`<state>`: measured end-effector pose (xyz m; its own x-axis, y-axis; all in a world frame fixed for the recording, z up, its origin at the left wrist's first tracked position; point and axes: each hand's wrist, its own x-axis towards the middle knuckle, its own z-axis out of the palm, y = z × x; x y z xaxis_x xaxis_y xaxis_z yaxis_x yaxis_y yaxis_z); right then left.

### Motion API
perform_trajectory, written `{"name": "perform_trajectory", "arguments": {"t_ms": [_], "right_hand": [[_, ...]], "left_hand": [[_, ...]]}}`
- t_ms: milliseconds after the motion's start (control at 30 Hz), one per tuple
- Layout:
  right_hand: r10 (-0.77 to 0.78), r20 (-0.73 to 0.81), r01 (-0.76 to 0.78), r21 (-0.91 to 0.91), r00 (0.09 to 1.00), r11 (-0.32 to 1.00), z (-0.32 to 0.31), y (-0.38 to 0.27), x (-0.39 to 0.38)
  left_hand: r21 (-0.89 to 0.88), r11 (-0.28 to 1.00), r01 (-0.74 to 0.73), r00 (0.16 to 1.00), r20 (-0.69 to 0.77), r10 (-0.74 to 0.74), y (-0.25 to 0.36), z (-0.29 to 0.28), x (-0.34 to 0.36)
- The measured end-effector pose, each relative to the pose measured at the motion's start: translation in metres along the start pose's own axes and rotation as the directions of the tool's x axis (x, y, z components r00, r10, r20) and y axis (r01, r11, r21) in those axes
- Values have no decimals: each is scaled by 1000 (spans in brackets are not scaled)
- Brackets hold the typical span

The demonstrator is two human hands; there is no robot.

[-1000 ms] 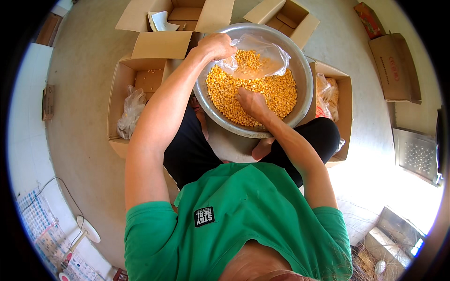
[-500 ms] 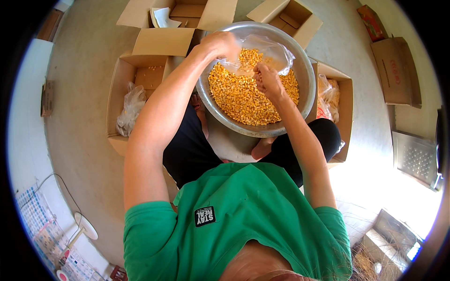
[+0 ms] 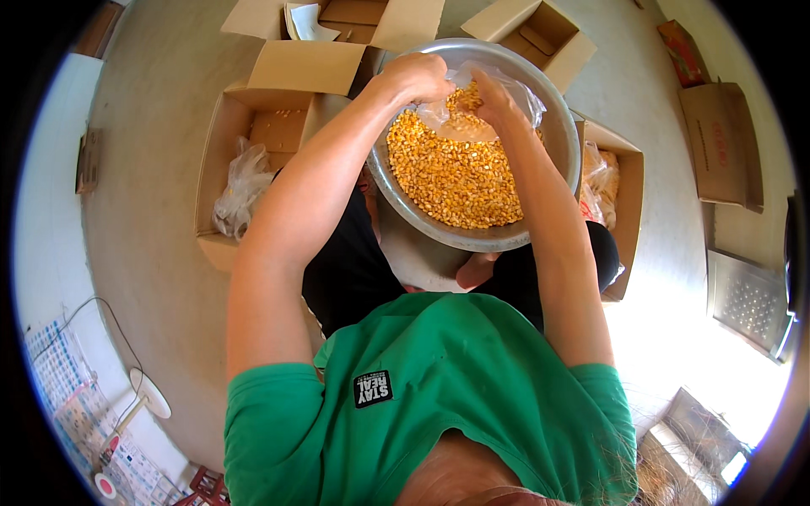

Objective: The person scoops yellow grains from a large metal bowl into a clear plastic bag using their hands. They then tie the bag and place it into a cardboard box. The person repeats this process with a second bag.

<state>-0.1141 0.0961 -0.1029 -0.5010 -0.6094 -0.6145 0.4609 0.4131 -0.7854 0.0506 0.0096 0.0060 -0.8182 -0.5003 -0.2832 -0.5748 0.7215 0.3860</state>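
A clear plastic bag (image 3: pixel 518 83) lies with its mouth spread at the far side of a large metal basin (image 3: pixel 567 160). Yellow corn kernels (image 3: pixel 451 177) fill much of the basin, and some show inside the bag. My left hand (image 3: pixel 424 78) is closed on the bag's left edge, its fingertips partly hidden. At the bag's mouth, my right hand (image 3: pixel 496 99) has its index finger and thumb apart beside the kernels. Its other fingers are hidden, and no held thing can be made out in it.
An open cardboard box (image 3: pixel 304 67) with papers stands beyond the basin, a smaller box (image 3: pixel 564 61) at far right. The left box (image 3: pixel 213 169) holds crumpled plastic (image 3: pixel 241 194); the right box (image 3: pixel 629 194) holds filled plastic bags (image 3: pixel 597 181). My legs flank the basin.
My right hand has moved away from me, further over the bag's mouth, and its finger and thumb have parted. My left hand stays at the bag's edge. The whole view has shifted slightly.
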Motion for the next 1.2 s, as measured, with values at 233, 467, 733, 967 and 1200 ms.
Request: {"name": "perform_trajectory", "arguments": {"t_ms": [233, 467, 733, 967, 1200], "right_hand": [[-500, 249, 559, -371, 829, 742, -44, 26, 26], [-4, 518, 347, -568, 855, 747, -33, -17, -92], [-320, 360, 368, -929, 876, -36, -73, 57, -110], [-446, 377, 428, -904, 811, 14, -62, 84, -122], [-386, 470, 502, -864, 793, -21, -47, 95, -138]], "left_hand": [[-19, 1000, 2, 1000, 30, -2, 15, -7, 2], [-31, 999, 29, 999, 35, -28, 5, -6, -4], [-46, 997, 54, 995, 90, -50, 13, -9, -4], [-99, 992, 77, 994, 90, -68, 13, -6, -2], [-121, 991, 64, 995, 88, -53, 9, -5, 0]]}}
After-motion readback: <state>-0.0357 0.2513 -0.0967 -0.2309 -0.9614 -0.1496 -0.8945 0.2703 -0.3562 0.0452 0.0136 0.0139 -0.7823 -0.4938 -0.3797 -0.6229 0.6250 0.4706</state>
